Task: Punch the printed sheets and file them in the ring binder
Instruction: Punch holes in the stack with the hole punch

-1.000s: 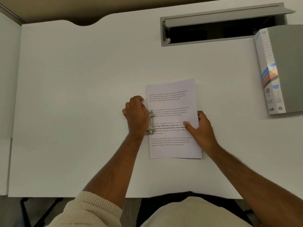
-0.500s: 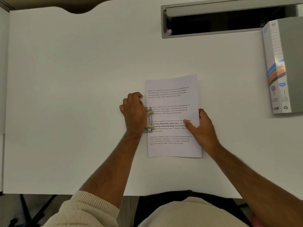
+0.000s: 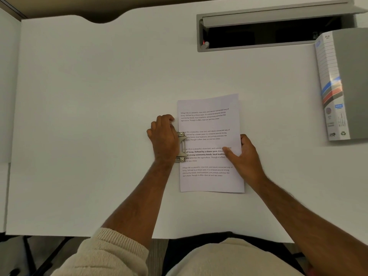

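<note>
A stack of printed sheets [image 3: 210,124] lies on the white desk [image 3: 89,116], text facing up. A metal hole punch [image 3: 181,146] sits over the middle of the sheets' left edge. My left hand [image 3: 164,136] rests closed on top of the punch and hides most of it. My right hand [image 3: 244,156] lies on the sheets' right edge, thumb on the text, fingers curled around the edge. The grey ring binder [image 3: 346,86] lies closed at the desk's right side, spine label facing me.
A grey cable tray [image 3: 258,18] with its lid up is set into the desk at the back right, just left of the binder. The desk's front edge runs close to my body. A second desk surface [image 3: 8,86] adjoins at the left.
Both hands, the punch and the sheets keep their places. Only my head has shifted a little, so the view moves.
</note>
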